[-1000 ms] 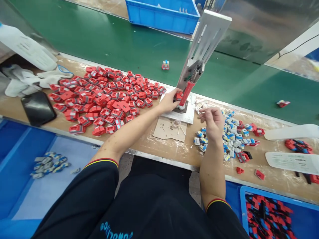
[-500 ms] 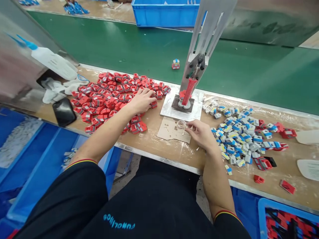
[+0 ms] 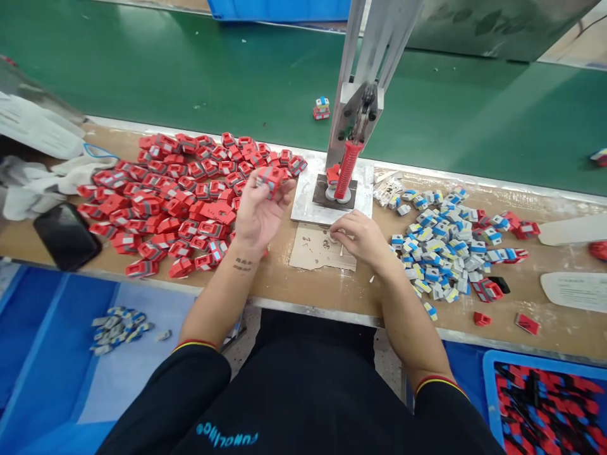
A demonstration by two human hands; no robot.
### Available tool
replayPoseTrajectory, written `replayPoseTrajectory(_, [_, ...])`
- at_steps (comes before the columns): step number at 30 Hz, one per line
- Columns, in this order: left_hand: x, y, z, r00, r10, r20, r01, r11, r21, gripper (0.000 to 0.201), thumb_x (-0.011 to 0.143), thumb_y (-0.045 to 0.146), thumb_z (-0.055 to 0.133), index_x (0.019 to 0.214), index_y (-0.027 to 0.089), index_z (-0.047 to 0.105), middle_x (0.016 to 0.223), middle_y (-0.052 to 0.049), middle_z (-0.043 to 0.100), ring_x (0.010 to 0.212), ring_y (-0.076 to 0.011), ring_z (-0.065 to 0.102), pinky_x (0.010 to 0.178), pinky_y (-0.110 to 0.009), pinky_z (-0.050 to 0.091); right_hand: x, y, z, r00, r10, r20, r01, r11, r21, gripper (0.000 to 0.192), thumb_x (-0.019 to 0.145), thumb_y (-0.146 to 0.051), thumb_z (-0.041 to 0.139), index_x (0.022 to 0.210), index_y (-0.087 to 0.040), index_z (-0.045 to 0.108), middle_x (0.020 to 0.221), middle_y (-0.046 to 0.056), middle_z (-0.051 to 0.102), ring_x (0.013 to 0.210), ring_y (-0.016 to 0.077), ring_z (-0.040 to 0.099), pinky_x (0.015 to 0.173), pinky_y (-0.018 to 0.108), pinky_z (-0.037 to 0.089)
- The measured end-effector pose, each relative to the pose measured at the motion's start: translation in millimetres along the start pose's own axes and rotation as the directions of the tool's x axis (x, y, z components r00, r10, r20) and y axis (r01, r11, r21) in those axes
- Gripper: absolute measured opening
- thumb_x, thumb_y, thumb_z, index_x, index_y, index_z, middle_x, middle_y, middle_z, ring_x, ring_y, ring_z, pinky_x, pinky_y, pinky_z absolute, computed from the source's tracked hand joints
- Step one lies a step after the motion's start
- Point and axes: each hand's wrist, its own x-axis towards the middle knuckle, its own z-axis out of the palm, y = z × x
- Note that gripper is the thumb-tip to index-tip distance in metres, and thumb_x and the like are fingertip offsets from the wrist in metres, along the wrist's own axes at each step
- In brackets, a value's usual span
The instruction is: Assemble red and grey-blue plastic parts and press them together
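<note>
Left hand point(image 3: 258, 212) grips a red part point(image 3: 271, 177) — right hand point(image 3: 360, 237) pinches at cardboard point(image 3: 315, 249).

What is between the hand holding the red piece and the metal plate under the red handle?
Nothing visible. The left hand holds a red piece just left of the plate; only bare tabletop lies between.

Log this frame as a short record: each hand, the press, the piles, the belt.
left hand: raised above the bench, holding a red part in its fingertips
right hand: down on the cardboard scrap, fingertips at small bits there; grip unclear
press: red handle, standing on a metal plate
red pile: left of plate
grey-blue pile: right of plate
belt: green, one small part on it
phone: at far left
</note>
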Motion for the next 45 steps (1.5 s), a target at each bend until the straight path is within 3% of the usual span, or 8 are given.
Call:
replayPoseTrajectory(5, [-10,-11,26.9,0.994,-0.081,0.075,0.088,0.991,-0.101,0.051,0.080,0.063,0.084,0.111,0.029,0.062,0.115,-0.005,0.076,0.094,-0.0174,0.077,0.078,-0.030,0.065,-2,2,0,0.999,0.023,0.024,-0.025,0.997,0.072,0.009,0.091,-0.019,0.071,0.090,-0.027,0.074,0.086,0.002,0.079,0.084,0.0213,0.066,0.077,0.034,0.052])
replayPoseTrajectory(11, [-28,-4,36.1,0.996,-0.024,0.091,0.019,0.998,0.061,0.044,0.078,0.046,0.092,0.107,0.022,0.067,0.108,-0.007,0.080,0.092,-0.0183,0.079,0.083,-0.031,0.066,-18,1,-13,0.983,0.113,-0.143,-0.084,0.978,0.193,0.010,0.090,-0.030,0.079,0.083,-0.026,0.074,0.079,0.001,0.078,0.067,0.0168,0.062,0.065,0.032,0.049])
replayPoseTrajectory(14, [-32,1,40.3,0.996,-0.014,0.087,0.002,0.990,0.139,0.040,0.079,0.042,0.091,0.107,0.020,0.072,0.105,-0.007,0.081,0.089,-0.0189,0.080,0.083,-0.032,0.066,-21,-4,-18,0.918,0.250,-0.308,-0.139,0.930,0.341,0.019,0.089,-0.040,0.081,0.081,-0.026,0.071,0.076,0.001,0.076,0.062,0.0156,0.061,0.058,0.032,0.046])
replayPoseTrajectory(18, [-38,5,47.5,0.986,0.027,0.163,-0.064,0.972,0.225,0.035,0.081,0.038,0.089,0.108,0.020,0.078,0.102,-0.007,0.083,0.089,-0.0198,0.080,0.082,-0.032,0.066,-20,-12,-14,0.775,0.348,-0.527,-0.009,0.841,0.541,0.033,0.082,-0.051,0.087,0.077,-0.027,0.064,0.070,-0.001,0.069,0.066,0.0182,0.066,0.061,0.033,0.052])
replayPoseTrajectory(20, [-41,6,51.1,0.978,0.058,0.200,-0.106,0.965,0.241,0.032,0.082,0.036,0.089,0.108,0.021,0.079,0.104,-0.008,0.083,0.092,-0.0202,0.080,0.082,-0.032,0.066,-18,-17,-9,0.754,0.352,-0.555,0.053,0.809,0.585,0.036,0.082,-0.052,0.088,0.077,-0.028,0.061,0.068,-0.001,0.067,0.066,0.0179,0.066,0.062,0.034,0.054])
replayPoseTrajectory(24, [-47,9,57.1,0.965,0.088,0.248,-0.138,0.971,0.194,0.029,0.083,0.035,0.089,0.107,0.022,0.079,0.105,-0.009,0.084,0.096,-0.0220,0.081,0.084,-0.034,0.066,-15,-25,1,0.766,0.346,-0.542,0.095,0.773,0.627,0.034,0.084,-0.048,0.087,0.077,-0.028,0.060,0.069,-0.001,0.067,0.066,0.0176,0.067,0.063,0.034,0.056])
replayPoseTrajectory(35, [-49,10,61.8,0.963,0.072,0.259,-0.119,0.979,0.169,0.027,0.085,0.039,0.088,0.104,0.023,0.078,0.104,-0.008,0.084,0.096,-0.0223,0.081,0.086,-0.036,0.066,-12,-36,13,0.798,0.346,-0.493,0.012,0.809,0.588,0.036,0.086,-0.053,0.084,0.077,-0.027,0.060,0.071,0.000,0.071,0.065,0.0178,0.068,0.060,0.034,0.055])
replayPoseTrajectory(45, [-49,11,60.5,0.962,0.080,0.261,-0.128,0.976,0.175,0.027,0.083,0.035,0.089,0.104,0.022,0.078,0.103,-0.009,0.084,0.095,-0.0216,0.081,0.084,-0.034,0.065,-14,-34,6,0.774,0.237,-0.587,0.062,0.895,0.442,0.024,0.089,-0.039,0.082,0.078,-0.027,0.065,0.071,0.000,0.072,0.063,0.0172,0.065,0.056,0.033,0.049])
